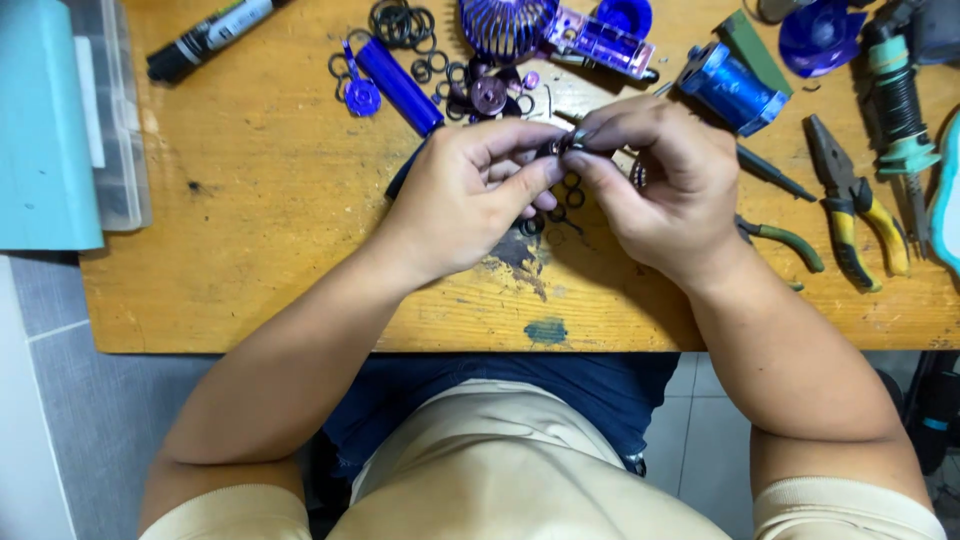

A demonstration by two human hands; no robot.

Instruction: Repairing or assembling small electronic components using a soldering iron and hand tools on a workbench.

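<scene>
Nearest the camera, the person's beige shirt and bare forearms reach out over the edge of the wooden worktop [250, 290]. Above its middle the left hand [470, 195] and the right hand [660, 185] meet, fingertips pressed together around a small dark metal part [566, 143] that both pinch between thumb and forefingers; what it is cannot be told. Black rubber rings [545, 222] lie on the worktop just under the hands. To the right rest green-handled pliers [790, 240] and yellow-handled pliers [850, 205], side by side but apart. At the left edge a teal flat box [40, 130] lies beside a clear plastic organiser case [120, 120]. Farther off, a blue cylinder [400, 85] lies tilted near more loose black rings [402, 22], a blue motor can [728, 88] sits just beyond the right hand, and a purple ribbed cage [505, 25] touches a purple frame piece [600, 42]. A black marker with a pale label band [208, 38] lies slanted at the far left.
</scene>
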